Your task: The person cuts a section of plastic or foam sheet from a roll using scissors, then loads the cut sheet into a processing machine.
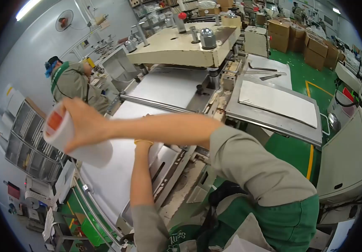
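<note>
My right hand [82, 124] is raised at the left, its arm reaching across in front of me. Its fingers are wrapped round the end of a thick white roll [95, 152] with an orange inside; motion blurs both. Beneath the roll lies a white sheet [101, 185] on the machine's bed. My left arm, with a yellow band at the wrist, reaches forward over the bed. The right forearm covers nearly all of my left hand [148, 115], so its fingers and anything in them are hidden.
A cream press head [185, 46] stands over the bed ahead, behind a metal bar [160, 103]. At the right, a metal side table [273, 119] carries a white slab [277, 103] and thin tools [269, 76]. A co-worker [78, 82] is at the far left. Curved rails [97, 210] edge the bed.
</note>
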A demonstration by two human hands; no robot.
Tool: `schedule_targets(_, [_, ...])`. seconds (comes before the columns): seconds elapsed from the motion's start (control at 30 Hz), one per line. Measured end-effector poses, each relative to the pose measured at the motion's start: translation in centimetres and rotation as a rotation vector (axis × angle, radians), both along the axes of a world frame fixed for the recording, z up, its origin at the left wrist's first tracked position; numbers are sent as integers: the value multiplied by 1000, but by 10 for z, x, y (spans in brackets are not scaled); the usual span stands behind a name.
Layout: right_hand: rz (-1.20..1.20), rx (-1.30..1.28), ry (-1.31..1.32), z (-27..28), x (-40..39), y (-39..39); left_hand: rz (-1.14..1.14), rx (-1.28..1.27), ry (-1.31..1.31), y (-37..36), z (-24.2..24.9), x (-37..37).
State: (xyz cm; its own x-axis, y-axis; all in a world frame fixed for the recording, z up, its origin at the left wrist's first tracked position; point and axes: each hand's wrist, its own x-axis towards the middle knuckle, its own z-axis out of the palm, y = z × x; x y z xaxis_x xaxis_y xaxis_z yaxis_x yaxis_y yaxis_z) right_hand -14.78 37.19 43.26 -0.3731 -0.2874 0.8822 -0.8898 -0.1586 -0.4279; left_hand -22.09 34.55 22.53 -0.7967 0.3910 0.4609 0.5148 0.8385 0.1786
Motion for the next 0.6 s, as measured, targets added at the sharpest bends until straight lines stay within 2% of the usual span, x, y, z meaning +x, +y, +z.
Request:
schedule_targets(0.07, [57, 123, -119, -34, 18, -32, 22, 270, 8, 3, -7, -6])
schedule_targets(0.1, [79, 162, -65, -51, 19, -48, -1, 239, 24, 1, -9, -11])
schedule_targets(0.2, [150, 265, -236, -68, 23, -64, -29, 195, 43, -6, -15, -20])
schedule_targets(0.27, [45, 337, -179, -65, 16, -59, 6, 216, 30, -5, -15, -17])
schedule_targets(0.33, [-116, 382, -57, -61, 20, -32, -5, 228, 34, -5, -15, -15])
schedule_targets(0.43, [-51, 154, 14, -70, 30, 13, -18, 288, -113, -6, -8, -14])
schedule_targets(0.47, [-37, 237, -52, -61, 51, 44, -24, 353, 149, -8, -25, -17])
schedule_targets(0.5, [-95, 335, -79, -64, 64, 70, 44, 414, -52, -8, -4, 0])
schedule_targets(0.53, [6, 395, -198, -59, 81, 101, 114, 472, -254, -9, 20, 13])
schedule_targets(0.6, [175, 655, -461, -76, 102, 160, 54, 600, -341, -29, 0, -34])
